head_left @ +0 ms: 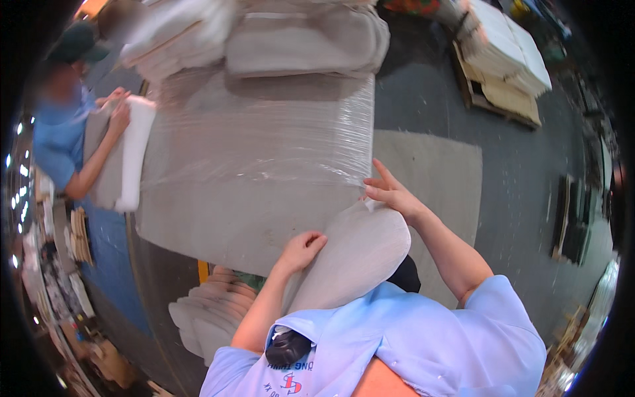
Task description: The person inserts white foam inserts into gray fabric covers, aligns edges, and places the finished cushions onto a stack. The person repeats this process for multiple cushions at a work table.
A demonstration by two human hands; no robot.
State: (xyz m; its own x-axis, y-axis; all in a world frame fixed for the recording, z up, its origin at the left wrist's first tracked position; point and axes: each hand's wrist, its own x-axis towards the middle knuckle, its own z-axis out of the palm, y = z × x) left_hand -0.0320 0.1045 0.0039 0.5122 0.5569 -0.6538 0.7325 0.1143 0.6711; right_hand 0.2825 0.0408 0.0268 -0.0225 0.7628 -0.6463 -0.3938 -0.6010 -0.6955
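Observation:
A grey, padded-looking fabric piece (360, 248) with a rounded end lies slanted between my body and the table's near edge. My left hand (304, 250) is closed, its fingers curled at the piece's left edge. At the piece's far corner, my right hand (391, 197) pinches the edge beside a small white bit, with one finger stretched away. Part of that grip is hidden. Both hands are close to the grey-covered table (211, 221), whose far part is wrapped in clear plastic film (264, 126).
Grey fabric bundles (307, 40) are piled at the table's far end. At the left a co-worker (59, 145) handles a grey and white piece (135, 155). More grey pieces (215, 308) are stacked below the near edge. A loaded pallet (503, 99) stands far right.

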